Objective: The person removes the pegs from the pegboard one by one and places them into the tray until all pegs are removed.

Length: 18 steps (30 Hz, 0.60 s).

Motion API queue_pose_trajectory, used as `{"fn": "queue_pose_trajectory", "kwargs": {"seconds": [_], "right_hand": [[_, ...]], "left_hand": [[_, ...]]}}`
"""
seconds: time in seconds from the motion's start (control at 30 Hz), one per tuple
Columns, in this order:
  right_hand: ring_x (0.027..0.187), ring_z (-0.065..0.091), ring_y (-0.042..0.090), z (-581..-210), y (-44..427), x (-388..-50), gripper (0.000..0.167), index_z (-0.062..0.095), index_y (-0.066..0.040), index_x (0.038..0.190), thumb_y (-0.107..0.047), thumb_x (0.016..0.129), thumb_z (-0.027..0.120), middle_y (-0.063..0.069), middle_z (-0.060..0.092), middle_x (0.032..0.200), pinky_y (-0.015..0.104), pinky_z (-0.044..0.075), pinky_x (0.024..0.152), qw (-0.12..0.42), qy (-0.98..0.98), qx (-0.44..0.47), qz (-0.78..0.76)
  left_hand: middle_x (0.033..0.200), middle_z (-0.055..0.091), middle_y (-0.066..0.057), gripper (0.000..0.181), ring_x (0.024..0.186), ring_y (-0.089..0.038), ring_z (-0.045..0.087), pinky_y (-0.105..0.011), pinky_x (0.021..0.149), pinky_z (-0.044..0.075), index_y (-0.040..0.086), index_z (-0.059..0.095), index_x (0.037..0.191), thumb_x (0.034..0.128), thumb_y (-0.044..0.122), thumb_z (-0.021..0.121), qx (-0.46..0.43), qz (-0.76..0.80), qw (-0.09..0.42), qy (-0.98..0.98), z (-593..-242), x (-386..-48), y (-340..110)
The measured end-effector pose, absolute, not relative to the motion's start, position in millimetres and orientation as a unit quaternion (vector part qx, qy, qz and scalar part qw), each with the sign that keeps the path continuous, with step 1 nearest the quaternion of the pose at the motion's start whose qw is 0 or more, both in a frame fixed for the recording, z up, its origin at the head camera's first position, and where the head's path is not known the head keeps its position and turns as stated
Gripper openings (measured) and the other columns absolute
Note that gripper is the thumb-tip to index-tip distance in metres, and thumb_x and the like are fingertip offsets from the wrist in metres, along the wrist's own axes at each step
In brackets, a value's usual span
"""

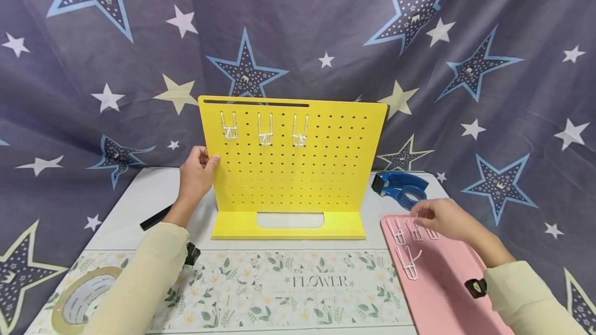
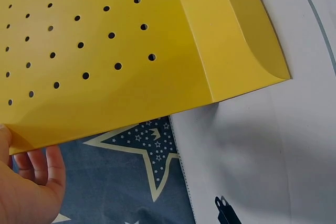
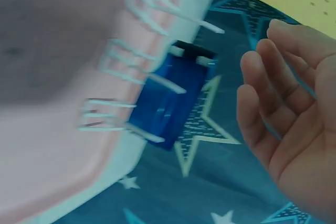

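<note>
A yellow pegboard (image 1: pixel 288 180) stands upright on its base, three white wire hooks (image 1: pixel 265 131) hanging near its top. The left hand (image 1: pixel 196 174) grips the board's left edge, thumb on the front and fingers behind; the left wrist view shows this hand (image 2: pixel 31 182) at the board's edge (image 2: pixel 105 114). Over the far end of a pink tray (image 1: pixel 447 283) is the right hand (image 1: pixel 449 218), above several white wire hooks (image 1: pixel 410 262). In the right wrist view the right hand (image 3: pixel 294 108) has relaxed, bent fingers with nothing between them, apart from the tray's hooks (image 3: pixel 123 66).
A blue tape dispenser (image 1: pixel 401 186) lies behind the pink tray. At the front left is a large tape roll (image 1: pixel 70 304); a black object (image 1: pixel 155 217) lies left of the board. A flowered mat (image 1: pixel 279 288) covers the table's front, and a star-patterned curtain (image 1: pixel 298 30) hangs behind.
</note>
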State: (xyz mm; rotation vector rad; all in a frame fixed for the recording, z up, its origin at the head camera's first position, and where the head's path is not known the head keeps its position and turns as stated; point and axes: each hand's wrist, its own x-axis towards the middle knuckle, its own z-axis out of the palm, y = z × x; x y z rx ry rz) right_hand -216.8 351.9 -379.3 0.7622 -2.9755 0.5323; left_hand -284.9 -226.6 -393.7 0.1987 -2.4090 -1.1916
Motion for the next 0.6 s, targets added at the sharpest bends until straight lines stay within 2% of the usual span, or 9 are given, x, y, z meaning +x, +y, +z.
{"fn": "queue_pose_trajectory", "kwargs": {"seconds": [0.3,0.43,0.6], "right_hand": [[0.082,0.068,0.009,-345,318,-230,0.016,0.074,-0.013,0.108,-0.013,0.093,0.073,-0.003,0.075,0.094,0.031,0.057,0.074,0.059,-0.957,0.240,0.155],[0.083,0.067,0.013,-333,295,-238,0.018,0.074,-0.012,0.111,-0.012,0.093,0.073,0.001,0.074,0.095,0.039,0.058,0.077,0.080,-0.957,0.230,0.157],[0.080,0.065,0.016,-322,261,-251,0.018,0.074,-0.010,0.110,-0.012,0.092,0.074,0.003,0.073,0.090,0.042,0.057,0.077,0.140,-0.947,0.235,0.171]], "left_hand": [[0.102,0.057,-0.012,0.029,0.095,-0.028,0.054,-0.036,0.079,0.044,0.006,0.049,0.113,0.1053,0.032,0.056,0.071,-0.434,0.217,-0.871,-393,-285,-226],[0.101,0.056,-0.012,0.029,0.094,-0.028,0.054,-0.035,0.079,0.043,0.006,0.048,0.113,0.1053,0.033,0.056,0.074,-0.434,0.216,-0.872,-393,-285,-226],[0.100,0.055,-0.011,0.029,0.093,-0.028,0.054,-0.035,0.078,0.043,0.006,0.048,0.112,0.1050,0.033,0.057,0.079,-0.433,0.215,-0.872,-392,-285,-226]]}}
